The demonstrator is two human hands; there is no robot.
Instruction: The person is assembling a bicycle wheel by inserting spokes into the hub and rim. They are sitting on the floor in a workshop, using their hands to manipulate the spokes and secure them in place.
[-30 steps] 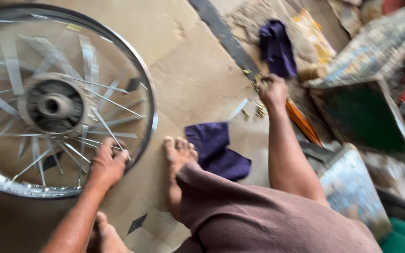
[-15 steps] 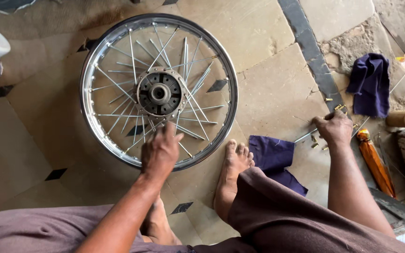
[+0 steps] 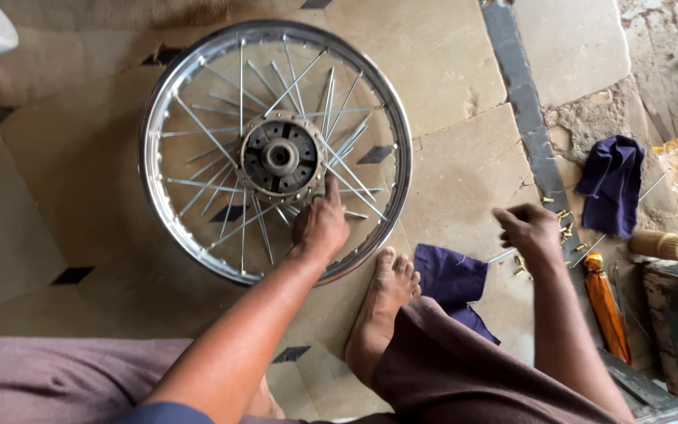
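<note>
Hands: left (image 3: pixel 321 224) on spoked wheel (image 3: pixel 275 151), right (image 3: pixel 529 229) perhaps pinching nipples (image 3: pixel 565 230)

We see a floor (image 3: pixel 449 180) of big tan stone tiles with small dark diamond pieces (image 3: pixel 72 275). A grey strip (image 3: pixel 523 102) runs across it. Past the strip, the ground (image 3: pixel 590 118) looks rough and broken. Daylight is soft.

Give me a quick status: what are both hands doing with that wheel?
Left hand rests on silver spoked wheel, near hub. Right hand raised over small brass nipples; grip unclear. Bare foot beside rim.
</note>
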